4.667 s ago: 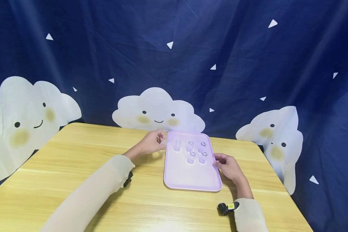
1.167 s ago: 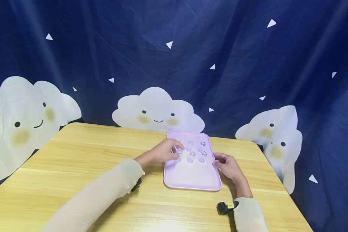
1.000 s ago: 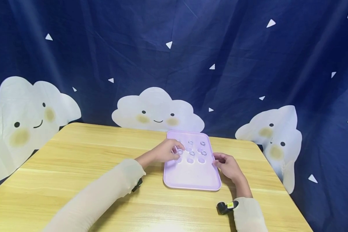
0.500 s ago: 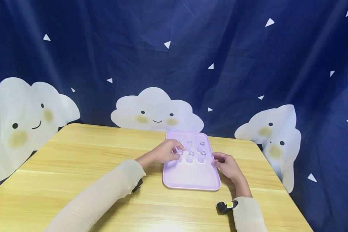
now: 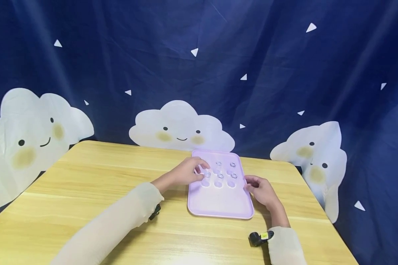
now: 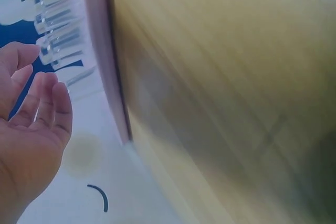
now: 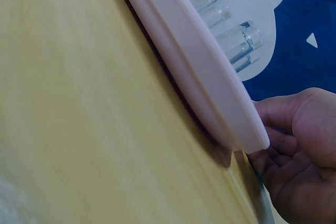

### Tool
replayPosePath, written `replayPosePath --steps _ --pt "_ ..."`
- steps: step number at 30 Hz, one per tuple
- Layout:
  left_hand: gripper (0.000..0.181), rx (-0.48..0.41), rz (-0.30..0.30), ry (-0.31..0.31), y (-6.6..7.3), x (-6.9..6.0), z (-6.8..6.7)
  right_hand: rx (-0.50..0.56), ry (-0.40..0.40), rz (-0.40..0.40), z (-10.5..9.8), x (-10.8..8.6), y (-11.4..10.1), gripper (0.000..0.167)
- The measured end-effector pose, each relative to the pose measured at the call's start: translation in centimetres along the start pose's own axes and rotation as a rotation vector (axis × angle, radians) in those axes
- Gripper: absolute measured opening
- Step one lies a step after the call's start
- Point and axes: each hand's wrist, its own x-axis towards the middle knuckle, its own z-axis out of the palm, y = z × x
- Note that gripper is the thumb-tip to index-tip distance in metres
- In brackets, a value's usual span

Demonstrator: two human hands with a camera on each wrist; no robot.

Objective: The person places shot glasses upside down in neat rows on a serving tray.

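Observation:
A light purple tray (image 5: 219,204) lies on the wooden table, bearing small clear bottles (image 5: 220,176) that stand upright in two rows. Over its left edge, my left hand (image 5: 185,171) has thumb and fingers spread beside the front-left bottle (image 5: 207,174). In the left wrist view that hand (image 6: 34,145) has loose fingers, with a gap between thumb and fingertips and nothing gripped. The hand hides the back-left bottle in the head view. My right hand (image 5: 262,191) holds the tray's right rim; the right wrist view shows its thumb at the rim (image 7: 247,114) and fingers curled below.
Bare wooden table (image 5: 119,165) surrounds the tray. Behind it hangs a dark blue curtain (image 5: 159,55) with white clouds and triangles. A black wrist camera (image 5: 259,238) sits at the right sleeve.
My left hand brought a bottle from the tray's left side to the front-left spot, then loosened its fingers and drew slightly back. The right hand has stayed on the rim.

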Motion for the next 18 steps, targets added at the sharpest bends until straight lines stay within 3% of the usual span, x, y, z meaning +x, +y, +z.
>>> replayPosePath --steps 11,15,18 --pt "0.042 0.038 -0.037 0.063 1.1 -1.2 -1.4 0.01 -0.037 0.023 -2.2 -1.1 0.0 0.041" --pt "0.049 0.059 -0.082 0.095 1.1 -1.9 -2.0 -0.057 -0.032 -0.028 -3.6 -2.2 -0.6 0.046" --pt "0.055 0.138 -0.122 0.123 1.1 -2.7 -2.5 -0.123 -0.031 -0.093 -4.7 -2.8 -1.4 0.052"
